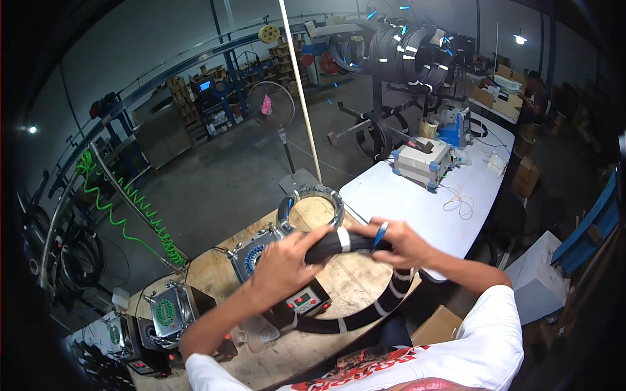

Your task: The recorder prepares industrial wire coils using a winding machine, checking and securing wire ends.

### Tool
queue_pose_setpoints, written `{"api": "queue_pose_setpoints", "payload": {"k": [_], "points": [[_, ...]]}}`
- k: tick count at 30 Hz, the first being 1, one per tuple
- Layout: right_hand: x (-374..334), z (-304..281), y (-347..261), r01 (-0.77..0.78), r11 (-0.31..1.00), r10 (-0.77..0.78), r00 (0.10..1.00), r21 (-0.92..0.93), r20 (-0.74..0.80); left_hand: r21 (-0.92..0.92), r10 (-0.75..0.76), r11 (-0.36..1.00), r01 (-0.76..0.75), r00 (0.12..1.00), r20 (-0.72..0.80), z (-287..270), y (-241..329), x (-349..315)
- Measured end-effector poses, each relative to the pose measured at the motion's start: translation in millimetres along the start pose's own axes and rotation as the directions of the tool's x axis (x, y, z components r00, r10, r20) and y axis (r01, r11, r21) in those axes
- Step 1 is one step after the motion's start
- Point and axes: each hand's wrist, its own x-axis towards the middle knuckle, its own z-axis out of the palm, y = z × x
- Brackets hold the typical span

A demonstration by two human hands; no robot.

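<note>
A thick coil of black cable (352, 322), bound at intervals with white tape, is tilted up over the wooden bench in front of me. My left hand (287, 260) is closed round the far left part of its ring. On the far right part, my right hand (399, 246) grips the same coil with bent fingers. A small blue-and-white cable end (380, 232) stands up by the right fingers; whether they pinch it I cannot tell. Just beyond the hands, a second black cable coil (338, 203) lies flat on the bench.
Metal-topped machines (171, 313) line the wooden bench (215, 267) at left; one with a small display (302, 300) sits under my left arm. A white table (372, 189) at right bears a grey instrument (422, 163). Beyond it, a rack holds hanging coils (407, 55). Another person (536, 94) is far right.
</note>
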Motion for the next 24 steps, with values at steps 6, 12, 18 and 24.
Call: {"api": "queue_pose_setpoints", "payload": {"k": [6, 12, 18, 24], "points": [[43, -97, 5, -0.032, 0.999, 0.025, 0.983, -0.033, -0.183, 0.036, 0.301, 0.953, -0.299, 0.944, -0.134, -16, -8, 129], [96, -155, 80, -0.005, 0.999, 0.018, 0.948, 0.041, -0.318, 0.212, 0.359, 0.92, -0.329, 0.925, -0.122, -10, -36, 251], [200, -216, 173, 0.142, 0.981, -0.075, 0.908, 0.134, -0.412, 0.125, 0.305, 0.952, -0.28, 0.909, -0.284, -22, -74, 384], [322, -252, 231, 0.034, 0.996, -0.068, 0.879, -0.082, -0.472, 0.18, 0.139, 0.983, -0.041, 0.805, -0.577, -39, -146, 483]]}}
